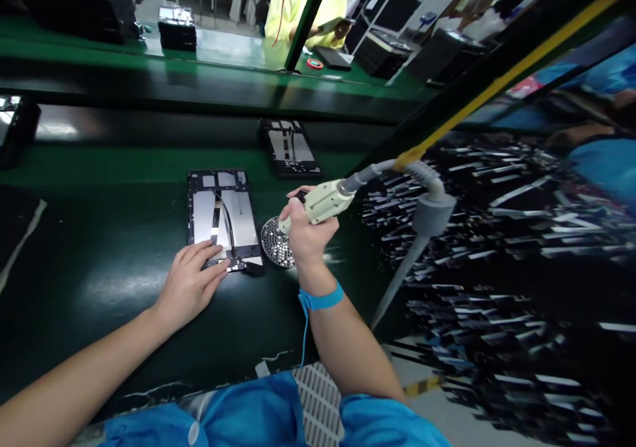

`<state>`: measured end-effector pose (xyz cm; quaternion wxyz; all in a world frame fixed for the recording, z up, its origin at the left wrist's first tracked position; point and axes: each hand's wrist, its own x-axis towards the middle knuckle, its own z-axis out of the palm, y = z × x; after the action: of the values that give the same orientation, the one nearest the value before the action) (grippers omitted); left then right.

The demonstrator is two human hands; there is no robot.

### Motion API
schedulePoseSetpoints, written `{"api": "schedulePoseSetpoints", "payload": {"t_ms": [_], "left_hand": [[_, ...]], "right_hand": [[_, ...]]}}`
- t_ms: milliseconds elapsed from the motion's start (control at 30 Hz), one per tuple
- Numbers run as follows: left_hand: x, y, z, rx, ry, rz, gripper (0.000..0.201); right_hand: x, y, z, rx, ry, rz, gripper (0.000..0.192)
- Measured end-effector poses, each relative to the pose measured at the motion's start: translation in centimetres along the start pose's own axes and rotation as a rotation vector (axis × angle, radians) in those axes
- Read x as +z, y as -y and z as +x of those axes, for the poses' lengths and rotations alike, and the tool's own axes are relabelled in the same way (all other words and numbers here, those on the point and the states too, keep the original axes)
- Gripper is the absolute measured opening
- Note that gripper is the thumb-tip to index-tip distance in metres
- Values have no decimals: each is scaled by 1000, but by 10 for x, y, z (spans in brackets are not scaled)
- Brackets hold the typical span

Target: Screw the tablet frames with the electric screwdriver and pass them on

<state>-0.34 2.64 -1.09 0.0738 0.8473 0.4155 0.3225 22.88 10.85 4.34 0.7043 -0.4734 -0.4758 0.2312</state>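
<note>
A tablet with its back off (238, 215) lies on the green bench, showing a silver plate, dark ribbon cables and a small circuit board at its near end. My left hand (191, 278) rests on that near end, fingers stretched out over the lower left corner. In my right hand (309, 235) is a pale green electric screwdriver (328, 200), with fingers wrapped round its body. The screwdriver's front end is over a round, perforated screw tray (275, 243) just right of the tablet; its tip is hidden. A blue wrist strap (322, 298) circles my right wrist.
Another opened tablet (291, 146) lies farther back. A grey hose (382, 167) runs from the screwdriver to a grey pipe (405, 275). Dense racks of dark panels (477, 248) crowd the right side. Across the bench, a person in yellow (298, 10) holds a device.
</note>
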Motion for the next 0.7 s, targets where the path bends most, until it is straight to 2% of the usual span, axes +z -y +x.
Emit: {"api": "schedulePoseSetpoints", "payload": {"t_ms": [500, 600, 700], "left_hand": [[0, 1, -1, 20, -8, -2, 21], [2, 1, 0, 9, -17, -13, 22], [4, 2, 0, -10, -43, -38, 29]], "right_hand": [[-4, -16, 1, 16, 8, -55, 25], [-3, -5, 3, -4, -26, -39, 24], [4, 16, -4, -26, -39, 50, 19]]}}
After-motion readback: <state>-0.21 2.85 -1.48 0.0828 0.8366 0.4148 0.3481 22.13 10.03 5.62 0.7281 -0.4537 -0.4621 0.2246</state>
